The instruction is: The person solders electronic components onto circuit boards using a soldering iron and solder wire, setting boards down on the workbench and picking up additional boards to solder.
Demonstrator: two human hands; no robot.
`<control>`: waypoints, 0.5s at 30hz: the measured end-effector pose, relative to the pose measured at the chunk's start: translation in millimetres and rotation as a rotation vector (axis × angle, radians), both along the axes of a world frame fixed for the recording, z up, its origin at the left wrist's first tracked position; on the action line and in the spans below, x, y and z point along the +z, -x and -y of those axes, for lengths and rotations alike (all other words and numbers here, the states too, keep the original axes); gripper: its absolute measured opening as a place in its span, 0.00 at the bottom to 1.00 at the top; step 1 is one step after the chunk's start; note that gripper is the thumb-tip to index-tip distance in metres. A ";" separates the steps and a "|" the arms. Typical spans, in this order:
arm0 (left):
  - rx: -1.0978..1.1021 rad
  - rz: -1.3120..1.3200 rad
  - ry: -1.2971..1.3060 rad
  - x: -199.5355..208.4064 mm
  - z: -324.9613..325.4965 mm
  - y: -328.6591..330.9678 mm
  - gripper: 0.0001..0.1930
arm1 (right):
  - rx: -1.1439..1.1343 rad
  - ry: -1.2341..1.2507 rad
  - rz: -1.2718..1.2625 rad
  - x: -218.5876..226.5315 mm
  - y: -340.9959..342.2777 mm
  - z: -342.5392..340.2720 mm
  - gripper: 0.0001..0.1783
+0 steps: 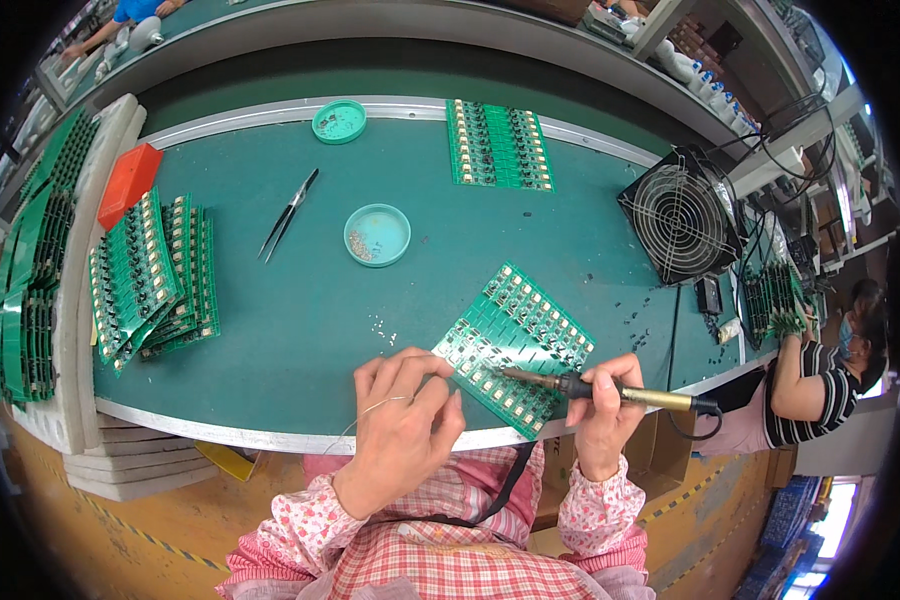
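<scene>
A green circuit board panel [518,335] with rows of pale and dark components lies slantwise at the table's front edge. My right hand [610,412] grips a soldering iron [660,399] with a yellowish handle, its cable looping off the rear end. The iron's tip reaches over the panel's middle, at or just above the components. Beside the panel's left corner, my left hand [402,415] is closed with its fingers bent. A thin solder wire [382,402] runs across the back of this hand and trails below it; the fingers hide where its working end is.
Stacked circuit panels [155,280] and a red box [130,185] stand left. Tweezers [289,215] lie near two round dishes [377,236]. Another panel [500,146] lies at the back. A black fan [680,216] stands right, with dark bits [635,325] scattered below. Another person [820,380] works at far right.
</scene>
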State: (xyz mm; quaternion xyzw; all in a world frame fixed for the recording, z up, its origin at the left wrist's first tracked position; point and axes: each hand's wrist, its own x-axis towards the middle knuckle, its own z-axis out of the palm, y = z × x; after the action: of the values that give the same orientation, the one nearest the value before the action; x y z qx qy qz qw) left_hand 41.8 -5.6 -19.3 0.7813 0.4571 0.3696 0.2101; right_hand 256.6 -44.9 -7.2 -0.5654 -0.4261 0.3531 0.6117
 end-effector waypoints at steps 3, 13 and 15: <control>-0.025 0.005 -0.004 2.5 2.6 -3.0 0.07 | -0.053 -0.010 0.010 6.0 7.6 13.7 0.12; -0.044 -0.056 -0.021 1.8 2.7 -8.5 0.07 | 0.026 -0.238 0.453 -6.9 19.0 30.5 0.09; -0.042 -0.063 -0.019 1.4 3.0 -8.6 0.07 | 0.045 -0.245 0.534 -9.8 19.0 31.2 0.08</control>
State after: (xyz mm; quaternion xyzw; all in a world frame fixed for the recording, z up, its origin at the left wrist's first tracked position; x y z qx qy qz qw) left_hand 50.4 -8.6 -17.9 0.8039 0.4435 0.3446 0.1957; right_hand 237.6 -76.0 -17.0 -0.5506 -0.6238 0.1514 0.5337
